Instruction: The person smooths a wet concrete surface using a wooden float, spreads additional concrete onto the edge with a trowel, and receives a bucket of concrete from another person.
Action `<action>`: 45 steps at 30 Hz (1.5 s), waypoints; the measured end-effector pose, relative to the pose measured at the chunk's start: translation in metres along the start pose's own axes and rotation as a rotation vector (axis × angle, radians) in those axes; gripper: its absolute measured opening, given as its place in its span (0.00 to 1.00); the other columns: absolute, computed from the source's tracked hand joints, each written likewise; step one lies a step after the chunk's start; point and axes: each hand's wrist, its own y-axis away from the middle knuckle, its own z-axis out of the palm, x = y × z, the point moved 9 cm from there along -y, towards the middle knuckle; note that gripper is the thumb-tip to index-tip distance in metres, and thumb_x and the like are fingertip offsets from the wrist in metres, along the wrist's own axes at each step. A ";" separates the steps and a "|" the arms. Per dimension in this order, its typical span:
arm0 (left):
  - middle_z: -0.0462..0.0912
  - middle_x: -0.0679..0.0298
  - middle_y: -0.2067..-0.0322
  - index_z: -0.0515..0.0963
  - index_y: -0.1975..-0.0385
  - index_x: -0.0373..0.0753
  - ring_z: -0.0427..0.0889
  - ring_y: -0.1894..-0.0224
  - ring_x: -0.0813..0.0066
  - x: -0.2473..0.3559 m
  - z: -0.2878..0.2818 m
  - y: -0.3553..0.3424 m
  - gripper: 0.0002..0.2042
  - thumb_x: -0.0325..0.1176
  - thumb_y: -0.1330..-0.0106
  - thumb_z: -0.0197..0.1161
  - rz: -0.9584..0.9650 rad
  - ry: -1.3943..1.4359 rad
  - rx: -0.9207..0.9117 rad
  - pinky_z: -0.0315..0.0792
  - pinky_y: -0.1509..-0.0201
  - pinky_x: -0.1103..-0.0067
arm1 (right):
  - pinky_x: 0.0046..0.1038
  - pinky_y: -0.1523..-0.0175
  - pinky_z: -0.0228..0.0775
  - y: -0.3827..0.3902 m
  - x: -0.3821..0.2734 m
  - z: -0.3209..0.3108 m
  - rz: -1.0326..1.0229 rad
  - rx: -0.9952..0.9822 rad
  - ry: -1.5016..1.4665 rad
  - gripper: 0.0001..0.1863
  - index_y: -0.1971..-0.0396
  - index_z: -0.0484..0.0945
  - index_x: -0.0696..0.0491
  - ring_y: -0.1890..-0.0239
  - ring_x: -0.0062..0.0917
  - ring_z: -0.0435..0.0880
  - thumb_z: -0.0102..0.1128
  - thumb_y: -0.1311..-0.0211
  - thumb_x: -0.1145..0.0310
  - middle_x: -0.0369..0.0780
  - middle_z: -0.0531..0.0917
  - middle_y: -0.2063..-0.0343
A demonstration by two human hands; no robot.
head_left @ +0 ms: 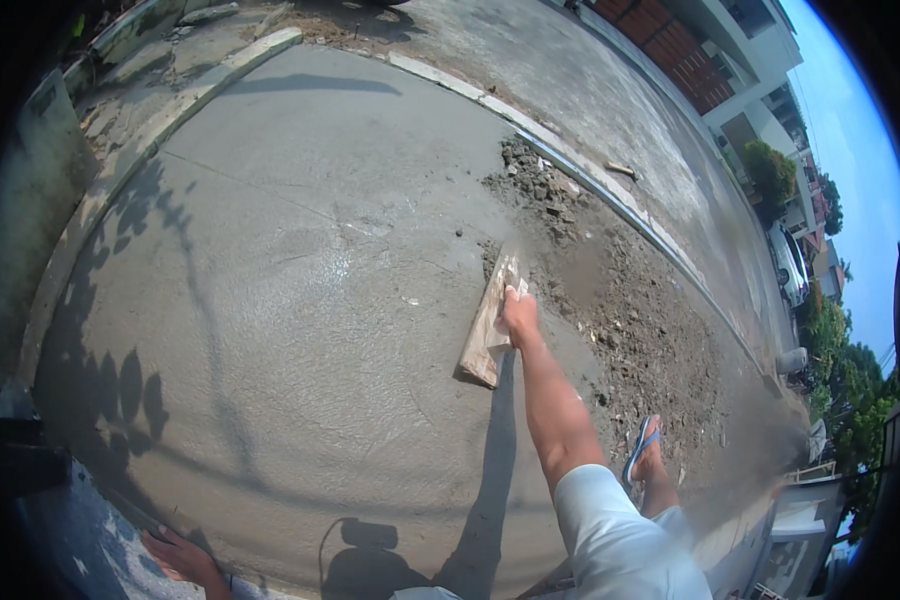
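Observation:
My right hand (519, 318) is closed around the handle of a wooden float (479, 350), its long board smeared with cement. The float lies on the wet grey concrete (310, 290), at the slab's right edge beside loose rubble. My left hand (178, 557) is at the lower left, on or just over the concrete's near border. Its fingers are stretched out and it holds nothing. Smooth, damp concrete spreads left of the float, with faint ridges and a shiny patch.
Broken soil and stones (620, 290) lie to the right, where my foot in a blue flip-flop (642, 448) stands. A straight metal-like edging strip (620, 190) borders the road. A low concrete kerb (170, 125) runs along the left side. A short stick (620, 170) lies beyond the strip.

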 end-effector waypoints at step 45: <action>0.62 0.60 0.30 0.57 0.29 0.43 0.61 0.29 0.59 0.004 0.000 0.000 0.31 0.58 0.23 0.36 -0.001 0.016 -0.035 0.52 0.29 0.60 | 0.40 0.69 0.76 -0.075 -0.090 0.114 -0.183 -0.030 0.248 0.25 0.70 0.79 0.70 0.78 0.36 0.85 0.51 0.36 0.57 0.49 0.82 0.79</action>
